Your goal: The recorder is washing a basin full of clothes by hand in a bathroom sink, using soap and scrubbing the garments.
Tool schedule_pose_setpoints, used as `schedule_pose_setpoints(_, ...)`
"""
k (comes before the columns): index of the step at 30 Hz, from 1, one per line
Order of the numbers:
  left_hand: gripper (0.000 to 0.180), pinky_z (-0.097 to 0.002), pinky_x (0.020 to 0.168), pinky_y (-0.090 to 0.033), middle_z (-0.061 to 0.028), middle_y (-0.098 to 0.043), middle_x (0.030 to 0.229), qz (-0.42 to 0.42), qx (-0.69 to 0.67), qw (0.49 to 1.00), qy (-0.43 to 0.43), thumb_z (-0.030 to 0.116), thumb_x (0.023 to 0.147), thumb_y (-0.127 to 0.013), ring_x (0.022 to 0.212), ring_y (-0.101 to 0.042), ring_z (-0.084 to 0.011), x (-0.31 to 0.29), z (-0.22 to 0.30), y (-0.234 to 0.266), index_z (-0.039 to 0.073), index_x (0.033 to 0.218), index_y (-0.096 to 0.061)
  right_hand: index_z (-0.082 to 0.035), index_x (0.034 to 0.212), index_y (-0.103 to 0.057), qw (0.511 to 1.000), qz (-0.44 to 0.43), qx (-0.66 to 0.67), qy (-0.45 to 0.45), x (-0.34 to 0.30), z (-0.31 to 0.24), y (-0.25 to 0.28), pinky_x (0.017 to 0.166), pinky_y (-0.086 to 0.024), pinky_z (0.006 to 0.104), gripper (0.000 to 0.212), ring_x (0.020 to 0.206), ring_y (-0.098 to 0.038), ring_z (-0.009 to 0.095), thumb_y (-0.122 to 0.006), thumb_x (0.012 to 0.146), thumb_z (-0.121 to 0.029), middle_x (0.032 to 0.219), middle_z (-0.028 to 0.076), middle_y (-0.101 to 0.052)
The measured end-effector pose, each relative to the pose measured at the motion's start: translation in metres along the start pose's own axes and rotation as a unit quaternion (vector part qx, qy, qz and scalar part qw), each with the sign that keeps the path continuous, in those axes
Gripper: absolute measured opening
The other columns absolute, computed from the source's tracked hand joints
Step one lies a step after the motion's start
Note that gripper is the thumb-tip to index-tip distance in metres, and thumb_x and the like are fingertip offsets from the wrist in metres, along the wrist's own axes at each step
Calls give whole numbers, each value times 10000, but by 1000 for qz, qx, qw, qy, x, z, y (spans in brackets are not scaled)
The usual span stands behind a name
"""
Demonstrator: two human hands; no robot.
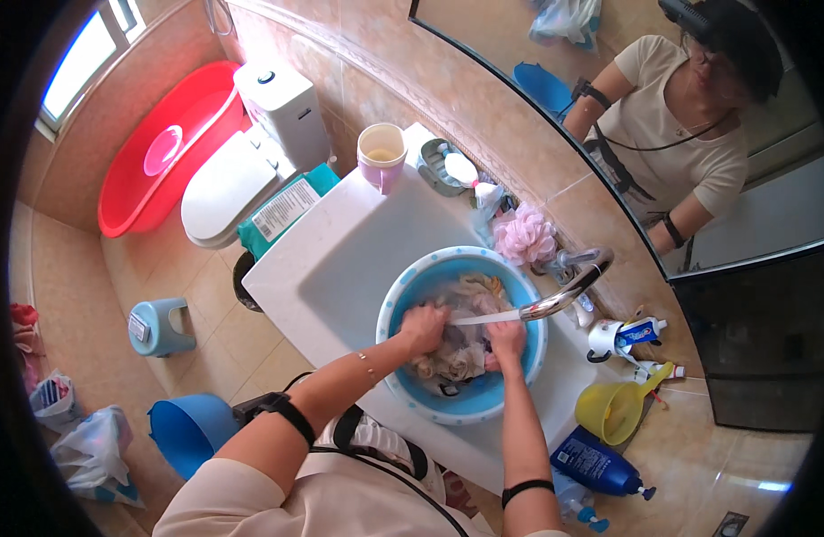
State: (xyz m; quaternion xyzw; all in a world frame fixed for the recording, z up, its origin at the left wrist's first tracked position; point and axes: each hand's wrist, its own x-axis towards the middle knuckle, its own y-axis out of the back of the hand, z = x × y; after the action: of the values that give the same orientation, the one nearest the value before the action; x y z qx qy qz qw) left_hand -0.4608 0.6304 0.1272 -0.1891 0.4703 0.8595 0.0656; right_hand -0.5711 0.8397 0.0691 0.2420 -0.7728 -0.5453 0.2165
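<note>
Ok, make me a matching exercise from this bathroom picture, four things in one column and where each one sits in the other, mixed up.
Things:
1. red tub
2. pink bath puff
3. yellow scoop
4. both hands

Places:
A. on the counter right of the basin
B. in the blue basin, on wet cloth
C. on the floor beside the toilet
D. behind the basin, by the tap

Pairs: 1-C, 2-D, 3-A, 4-B

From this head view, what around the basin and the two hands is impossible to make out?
- Left hand and right hand: fingertips buried in the cloth, grip unclear.
- Blue basin: bottom hidden by the cloth.
- Faucet: base hidden behind the pink sponge.
- Blue bottle: label too small.
</note>
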Motion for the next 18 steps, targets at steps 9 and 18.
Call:
schedule_pose_setpoints(9, 566, -464, 693, -516, -243, -499, 1065, 125, -113, 986, 20, 190, 624, -679, 881, -581, -426, -74, 13, 36, 77, 1151, -504, -5, 625, -574, 926, -20, 278, -256, -91, -108, 127, 670, -452, 441, 221, 761, -542, 343, -692, 708, -172, 807, 168, -515)
schedule_pose_setpoints(18, 975, -612, 974, -258, -277, -159, 1430, 93, 89, 988, -84, 470, 547, -765, 1316, -159, -445, -56, 17, 12, 184, 1377, -339, -22, 1160, -534, 993, 80, 5, -83, -44, -93, 45, 885, -385, 459, 539, 1074, -449, 399, -665, 754, -351, 1124, 221, -509)
